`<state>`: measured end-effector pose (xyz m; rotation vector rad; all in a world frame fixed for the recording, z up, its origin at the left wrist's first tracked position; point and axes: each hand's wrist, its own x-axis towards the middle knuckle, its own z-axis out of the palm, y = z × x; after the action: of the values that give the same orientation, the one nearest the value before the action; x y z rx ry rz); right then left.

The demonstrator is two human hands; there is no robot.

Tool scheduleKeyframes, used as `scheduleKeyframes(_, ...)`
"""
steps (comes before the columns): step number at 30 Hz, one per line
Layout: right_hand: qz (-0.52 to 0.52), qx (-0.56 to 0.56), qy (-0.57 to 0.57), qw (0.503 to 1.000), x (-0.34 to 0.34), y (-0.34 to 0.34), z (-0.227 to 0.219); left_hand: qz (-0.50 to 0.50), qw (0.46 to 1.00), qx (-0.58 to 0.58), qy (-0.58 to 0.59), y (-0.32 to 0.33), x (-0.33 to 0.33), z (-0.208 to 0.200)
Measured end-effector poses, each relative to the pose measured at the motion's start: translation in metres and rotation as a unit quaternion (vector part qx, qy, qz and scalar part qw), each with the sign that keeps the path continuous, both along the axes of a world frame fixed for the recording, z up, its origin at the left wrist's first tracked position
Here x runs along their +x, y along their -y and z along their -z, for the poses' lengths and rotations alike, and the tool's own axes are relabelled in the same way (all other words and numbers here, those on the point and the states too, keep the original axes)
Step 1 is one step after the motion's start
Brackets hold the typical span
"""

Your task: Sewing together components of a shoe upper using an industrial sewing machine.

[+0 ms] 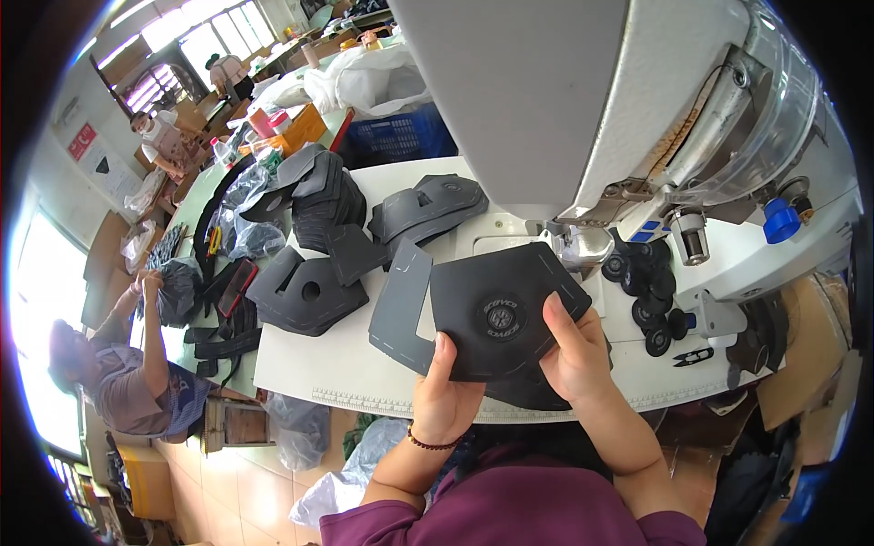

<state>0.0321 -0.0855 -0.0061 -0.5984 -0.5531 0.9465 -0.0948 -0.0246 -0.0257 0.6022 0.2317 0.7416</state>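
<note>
Both my hands hold a black, many-sided fabric panel (473, 282) over the front of the white sewing table. A round black badge (500, 318) sits in its middle. My left hand (448, 396) is closed on the lower left edge, thumb on top; my right hand (578, 355) grips the lower right side, thumb near the badge. Behind the panel, a dark grey cut piece (398, 296) with light stitch marks sticks out to the left; whether my left fingers also pinch it is hidden. More black material (528, 391) shows beneath the panel.
A large sewing machine (519, 91) stands ahead to the right. Round black badges (651, 291) and thread snips (694, 357) lie right of my hands. Stacked black panels (328, 200) and slotted pieces (305, 296) lie left. A co-worker (137, 373) handles a dark bag further left.
</note>
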Motion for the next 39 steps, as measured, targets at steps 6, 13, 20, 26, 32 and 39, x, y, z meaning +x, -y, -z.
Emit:
scheduleKeyframes(6, -0.072, -0.05, 0.06, 0.994, 0.024, 0.006, 0.017, -0.068, 0.995, 0.065, -0.017, -0.017, -0.011, 0.019)
scheduleKeyframes(13, -0.106, -0.2, 0.214, 0.95, 0.066, 0.045, 0.042, -0.207, 0.971, 0.07, -0.094, -0.098, -0.014, 0.029)
scheduleKeyframes(20, 0.421, -0.382, 0.584, 0.58, 0.152, 0.068, 0.099, -0.018, 0.639, 0.624, -0.45, -0.047, 0.012, 0.053)
scheduleKeyframes(26, 0.466, -0.376, 0.664, 0.448, 0.17, 0.064, 0.119, 0.013, 0.514, 0.707, -0.486, -0.023, 0.017, 0.059)
scheduleKeyframes(32, 0.229, -0.199, 0.078, 0.95, 0.157, 0.088, 0.066, -0.043, 0.504, 0.7, -0.504, -0.013, 0.021, 0.048)
scheduleKeyframes(39, 0.167, -0.182, 0.164, 0.955, 0.137, 0.101, 0.038, 0.087, 0.765, 0.498, -0.399, -0.034, 0.016, 0.031)
